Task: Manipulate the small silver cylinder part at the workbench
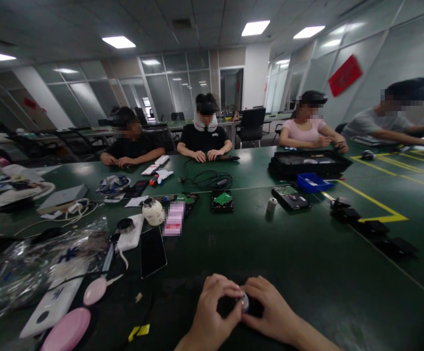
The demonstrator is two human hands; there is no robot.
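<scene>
Close to the near edge of the green table, my left hand point(217, 307) and my right hand point(268, 307) meet around a small round silver part point(245, 302). Thumbs and fingertips of both hands pinch it from either side, covering much of it, so its exact kind cannot be made out. A silver metal cylinder point(271, 204) stands upright farther up the table, apart from my hands. Beyond my hands lie a hard drive with a green circuit board point(222, 199) and another opened hard drive point(291, 198).
On the left lie a dark phone point(153, 252), a cream jar point(152, 211), a pink oval case point(67, 329) and clear plastic wrap point(10, 273). Black blocks point(374, 227), a blue bin point(314, 182) and a black tray point(309, 163) sit rightward. Several people sit opposite.
</scene>
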